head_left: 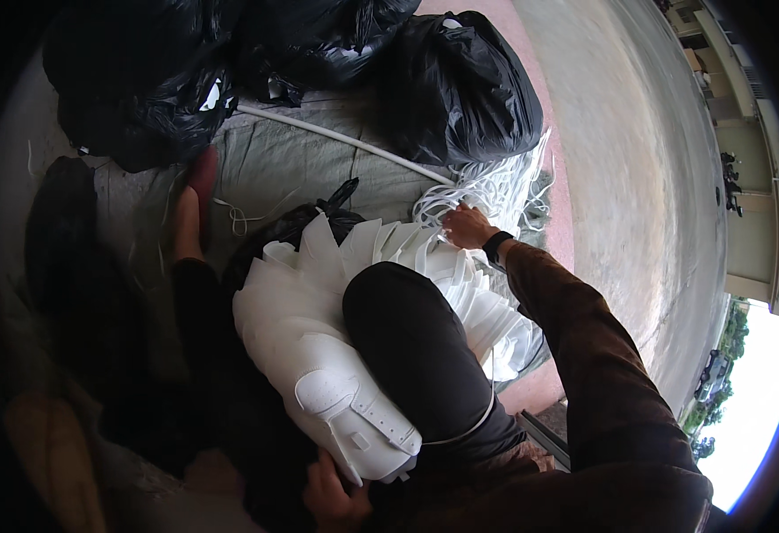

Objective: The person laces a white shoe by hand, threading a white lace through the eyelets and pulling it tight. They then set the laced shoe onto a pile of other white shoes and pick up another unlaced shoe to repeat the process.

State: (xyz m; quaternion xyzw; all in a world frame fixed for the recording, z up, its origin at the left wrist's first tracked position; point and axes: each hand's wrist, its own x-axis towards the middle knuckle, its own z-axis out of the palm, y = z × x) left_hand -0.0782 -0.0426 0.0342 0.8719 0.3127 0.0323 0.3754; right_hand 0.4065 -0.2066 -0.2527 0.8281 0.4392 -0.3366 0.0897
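Observation:
A long curved row of nested white shoe uppers [287,302] lies across my lap and bends around my raised knee. The nearest upper [345,404] shows a strap with punched holes. At its lower end, my left hand [331,499] is closed on the edge of this upper, its fingers partly hidden beneath. My right arm stretches forward past the knee. With bent fingers, my right hand [469,228] grips at the near edge of a tangled heap of thin white laces [500,186], just beyond the row's far end.
Several stuffed black plastic bags [460,89] stand at the back, over a grey-green ground sheet [291,160]. A white pole [345,140] lies in front of them. A foot in a red shoe [201,182] rests at left. Concrete floor [620,178] stretches off right.

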